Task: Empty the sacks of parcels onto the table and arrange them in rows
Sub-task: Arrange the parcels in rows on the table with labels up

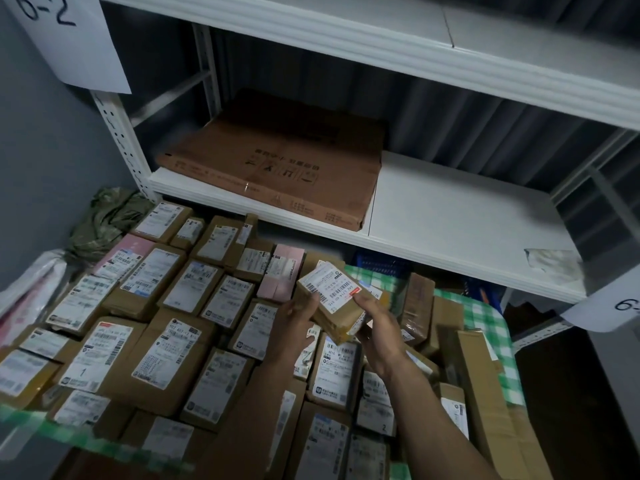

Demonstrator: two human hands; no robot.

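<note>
Near the tabletop's [485,315] far edge, curling left hand [294,318] and right hand [375,322] round a small labelled carton [332,289]; if dropped, could knock the parcel rows [166,285] askew.

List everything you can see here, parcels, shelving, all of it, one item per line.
Tablecloth: one, green-white check, under the parcels.
Brown parcels: dozens, white-labelled, side by side on it.
Pink parcels: two, pink, among the brown ones.
Held parcel: one, brown, raised above the others.
Flat carton: one, brown, lower shelf.
Shelving: one unit, white, behind the parcels.
Paper signs: two, white, shelving's ends.
Sack: one, green, crumpled, far left.
Plastic bag: one, whitish, left edge.
Crate: one, blue, beneath the shelf.
Left hand: grips held parcel's left edge.
Right hand: grips its right edge.
</note>
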